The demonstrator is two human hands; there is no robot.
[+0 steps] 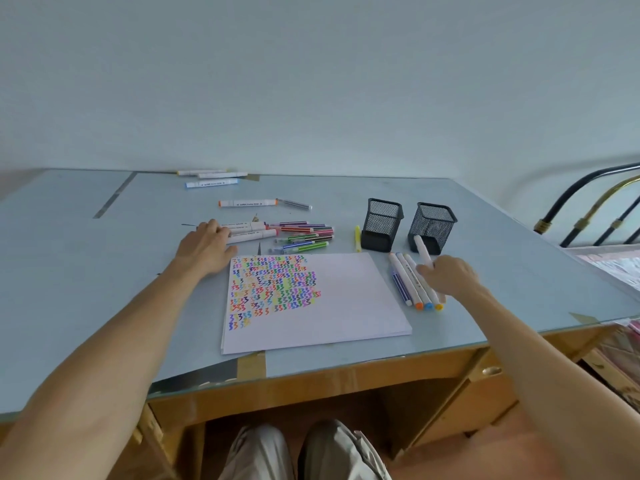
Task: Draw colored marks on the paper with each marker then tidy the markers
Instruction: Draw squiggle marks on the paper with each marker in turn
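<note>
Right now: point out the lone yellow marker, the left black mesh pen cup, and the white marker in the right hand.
yellow marker (357,238), head view, mid-barrel
left black mesh pen cup (382,220), head view, front wall
white marker (423,251), head view, barrel above fingers

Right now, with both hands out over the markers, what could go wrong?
1. The right hand holds a white marker tilted close to the nearer mesh pen cup; a careless lift might tip the light cup.
2. The left hand rests on round white markers beside a loose pile of thin markers; a push could roll or scatter them.
3. The paper stack lies near the desk edge; a dragged forearm might shift it.
</note>
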